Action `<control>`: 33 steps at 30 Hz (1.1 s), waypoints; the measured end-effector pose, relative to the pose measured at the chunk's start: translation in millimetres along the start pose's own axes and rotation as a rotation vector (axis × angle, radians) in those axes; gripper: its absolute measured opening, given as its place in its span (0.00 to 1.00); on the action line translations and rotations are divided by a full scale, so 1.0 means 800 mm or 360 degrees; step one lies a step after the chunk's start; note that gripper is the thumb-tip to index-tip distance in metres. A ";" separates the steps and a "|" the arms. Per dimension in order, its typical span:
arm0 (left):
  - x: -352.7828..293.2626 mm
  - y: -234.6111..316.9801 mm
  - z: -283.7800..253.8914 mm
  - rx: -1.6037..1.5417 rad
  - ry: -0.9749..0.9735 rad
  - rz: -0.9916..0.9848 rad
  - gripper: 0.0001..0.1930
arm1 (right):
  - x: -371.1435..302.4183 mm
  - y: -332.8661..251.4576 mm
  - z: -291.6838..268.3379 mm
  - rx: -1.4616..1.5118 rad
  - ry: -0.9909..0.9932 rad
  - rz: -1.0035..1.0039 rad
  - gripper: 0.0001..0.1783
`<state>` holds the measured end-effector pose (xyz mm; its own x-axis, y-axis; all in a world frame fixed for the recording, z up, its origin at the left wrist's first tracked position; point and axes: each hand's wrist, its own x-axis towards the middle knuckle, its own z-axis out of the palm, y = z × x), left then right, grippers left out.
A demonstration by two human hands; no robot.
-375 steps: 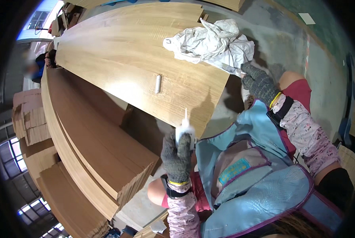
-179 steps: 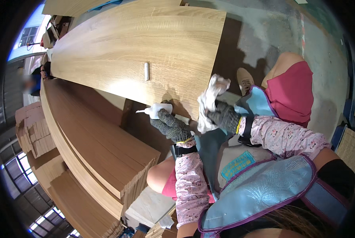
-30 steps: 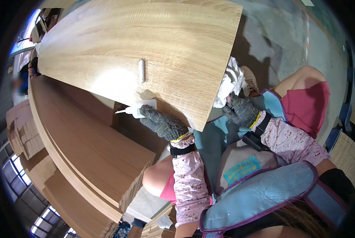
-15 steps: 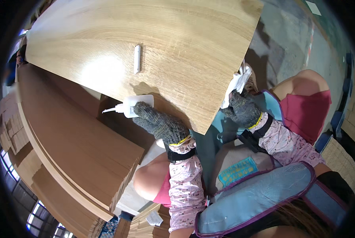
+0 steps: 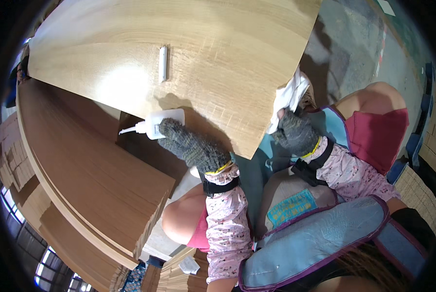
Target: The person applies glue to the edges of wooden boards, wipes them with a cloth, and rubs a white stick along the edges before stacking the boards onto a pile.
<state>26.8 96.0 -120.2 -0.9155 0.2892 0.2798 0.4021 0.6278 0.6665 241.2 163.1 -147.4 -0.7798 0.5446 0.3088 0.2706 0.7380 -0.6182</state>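
Head view: our left hand [image 5: 191, 147] gripped the bottle [image 5: 153, 122], aimed at nine o'clock; our right hand [image 5: 297, 134] gripped the cloth [image 5: 292, 96], best held flat, at the board [image 5: 227, 73]

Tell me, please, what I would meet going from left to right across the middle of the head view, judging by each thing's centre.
Stack of brown boards, white squeeze bottle, gloved left hand, gloved right hand, red cloth over the right thigh.

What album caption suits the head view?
At a wood-grain panel, the left hand holds a white bottle, the right hand a white cloth.
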 end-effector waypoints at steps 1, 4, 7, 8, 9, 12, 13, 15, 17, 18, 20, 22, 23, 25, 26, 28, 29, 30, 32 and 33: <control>-0.005 -0.021 0.006 0.0654 0.0017 0.0558 0.26 | 0.003 0.001 -0.007 -0.0151 -0.0061 0.0034 0.32; 0.010 0.055 -0.003 -0.0862 0.0001 -0.0532 0.22 | 0.008 -0.005 -0.006 -0.0071 -0.0245 0.0295 0.38; 0.003 0.025 0.002 -0.0385 -0.0098 -0.0224 0.19 | 0.010 -0.005 -0.013 -0.0456 -0.0058 0.0049 0.38; 0.002 0.021 0.001 -0.0379 -0.0094 -0.0228 0.19 | 0.013 -0.006 -0.017 -0.0454 -0.0073 -0.0045 0.37; 0.001 0.018 0.001 -0.0139 -0.0078 -0.0087 0.19 | 0.015 -0.008 -0.018 -0.0453 -0.0086 -0.0138 0.36; -0.002 0.004 0.005 0.0072 -0.0042 0.0069 0.20 | 0.018 -0.007 -0.018 -0.0173 0.0041 -0.0277 0.30; -0.002 -0.001 0.006 0.0044 -0.0026 0.0083 0.20 | 0.018 -0.009 -0.016 -0.0174 0.0045 -0.0279 0.30; -0.004 0.000 0.008 0.0360 0.0040 0.0391 0.20 | 0.015 -0.018 -0.010 -0.0122 0.0088 -0.0085 0.28; -0.004 -0.010 0.007 0.0686 0.0115 0.0703 0.20 | 0.011 -0.035 0.000 0.0706 0.0030 0.0549 0.26; -0.001 -0.019 0.007 0.0605 0.0085 0.0620 0.20 | 0.020 -0.048 0.001 0.1541 -0.0042 0.1176 0.24; 0.001 -0.007 0.008 0.0498 0.0052 0.0547 0.20 | 0.029 -0.055 -0.012 0.1548 -0.0109 0.1331 0.16; 0.007 0.028 0.004 -0.0365 -0.0139 -0.0203 0.21 | 0.022 -0.045 -0.002 0.1066 -0.0039 0.0856 0.14; 0.004 0.022 0.003 0.0302 0.0044 0.0459 0.18 | 0.035 -0.056 -0.011 0.1422 0.0085 0.0926 0.13; -0.001 0.011 0.008 0.0197 0.0027 0.0409 0.18 | 0.014 -0.022 0.007 0.0993 0.0063 0.0577 0.13; 0.001 0.010 0.003 0.0121 0.0015 0.0344 0.18 | 0.006 -0.016 0.019 0.0582 0.0019 0.0233 0.13; 0.002 0.001 -0.005 0.0462 0.0046 0.0601 0.19 | 0.023 -0.037 -0.006 0.1435 -0.0056 0.1198 0.12; -0.005 0.020 0.004 0.0296 0.0001 0.0435 0.19 | 0.009 -0.003 -0.008 0.0793 -0.0018 0.0824 0.22; -0.003 0.023 0.002 0.0167 -0.0023 0.0272 0.19 | 0.016 0.005 -0.008 0.0193 0.0003 0.0425 0.34; -0.005 -0.002 0.003 0.0245 0.0035 0.0452 0.19 | 0.023 0.004 -0.009 -0.0302 0.0042 0.0041 0.39; -0.004 -0.006 0.002 0.0258 0.0006 0.0458 0.20 | 0.023 0.003 -0.010 -0.0380 0.0101 -0.0033 0.35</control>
<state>27.9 93.6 -125.2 -0.7640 0.4688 0.4433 0.6412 0.6277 0.4414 232.3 177.9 -137.4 -0.7518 0.5465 0.3689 0.3864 0.8185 -0.4251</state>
